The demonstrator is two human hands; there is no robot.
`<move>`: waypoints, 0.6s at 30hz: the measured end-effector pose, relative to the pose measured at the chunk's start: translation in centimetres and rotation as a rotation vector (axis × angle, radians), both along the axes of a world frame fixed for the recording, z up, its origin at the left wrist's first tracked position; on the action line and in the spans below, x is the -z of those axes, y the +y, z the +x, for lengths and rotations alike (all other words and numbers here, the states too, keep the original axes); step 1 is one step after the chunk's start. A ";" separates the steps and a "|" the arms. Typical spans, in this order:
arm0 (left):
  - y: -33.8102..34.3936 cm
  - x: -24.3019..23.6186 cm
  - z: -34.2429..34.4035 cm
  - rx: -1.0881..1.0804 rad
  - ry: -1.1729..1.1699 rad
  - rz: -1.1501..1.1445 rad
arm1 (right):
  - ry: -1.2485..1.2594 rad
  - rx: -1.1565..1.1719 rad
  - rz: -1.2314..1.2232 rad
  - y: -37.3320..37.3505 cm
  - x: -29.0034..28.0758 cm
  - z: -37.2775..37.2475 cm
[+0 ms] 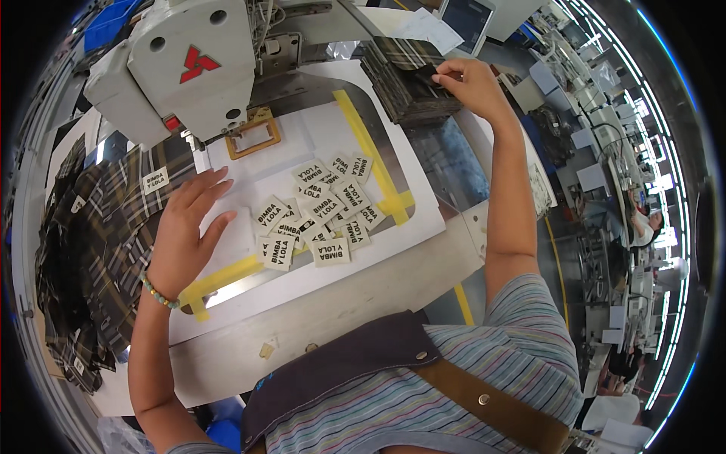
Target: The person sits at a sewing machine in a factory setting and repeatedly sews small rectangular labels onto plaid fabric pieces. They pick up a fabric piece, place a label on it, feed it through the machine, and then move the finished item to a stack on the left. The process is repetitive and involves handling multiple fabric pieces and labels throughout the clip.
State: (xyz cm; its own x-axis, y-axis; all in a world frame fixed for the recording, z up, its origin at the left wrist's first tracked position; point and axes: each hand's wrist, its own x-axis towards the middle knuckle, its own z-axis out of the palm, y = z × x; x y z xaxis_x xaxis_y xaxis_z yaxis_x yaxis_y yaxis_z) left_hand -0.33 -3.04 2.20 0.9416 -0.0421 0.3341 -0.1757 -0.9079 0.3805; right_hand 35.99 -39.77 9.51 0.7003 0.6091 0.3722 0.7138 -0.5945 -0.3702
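Observation:
My right hand (467,82) reaches to a thick stack of dark plaid fabric pieces (412,113) at the far right, thumb and fingers pinched on the dark edge of the top piece. My left hand (193,227) is held palm down with fingers apart, holding nothing, left of the white work sheet's middle. Many small white labels with black print (327,204) lie in a loose pile right of it. Beyond its fingertips stands the sewing machine head (193,68), with a tan rectangular frame (253,139) under it. Plaid fabric with a white label (156,181) lies at the left.
Yellow tape (367,147) runs along the white sheet's right and front edges. More plaid fabric (83,303) is heaped over the table's left side. A small tan scrap (266,350) sits near the front edge. A screen (466,23) and papers (431,32) stand behind the stack.

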 end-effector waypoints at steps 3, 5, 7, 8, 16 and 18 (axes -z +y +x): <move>-0.8 -0.9 0.3 0.027 0.005 -0.046 | -0.001 0.070 -0.066 0.9 -1.3 0.3; -1.2 -1.5 0.4 0.041 0.012 -0.074 | 0.026 0.078 -0.149 1.2 -2.0 0.8; -1.5 -1.8 0.3 0.042 0.036 -0.105 | 0.063 0.033 -0.239 1.1 -2.3 1.4; -1.5 -1.9 0.3 0.041 0.048 -0.121 | 0.052 0.016 -0.204 1.0 -2.2 1.8; -2.0 -1.7 1.1 0.081 -0.016 -0.118 | -0.248 0.028 0.060 1.6 -3.5 2.1; -2.5 -1.9 1.8 0.096 -0.061 -0.115 | -0.416 -0.027 0.147 4.1 -2.9 1.2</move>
State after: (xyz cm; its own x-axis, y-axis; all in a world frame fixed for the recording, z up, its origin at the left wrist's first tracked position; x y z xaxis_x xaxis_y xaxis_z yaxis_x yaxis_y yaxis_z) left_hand 1.51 -5.59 4.05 0.9129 -0.0892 0.3984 -0.2857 -0.8368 0.4672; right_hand 37.18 -35.63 12.37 0.4569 0.5446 0.7033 0.8348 -0.5356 -0.1276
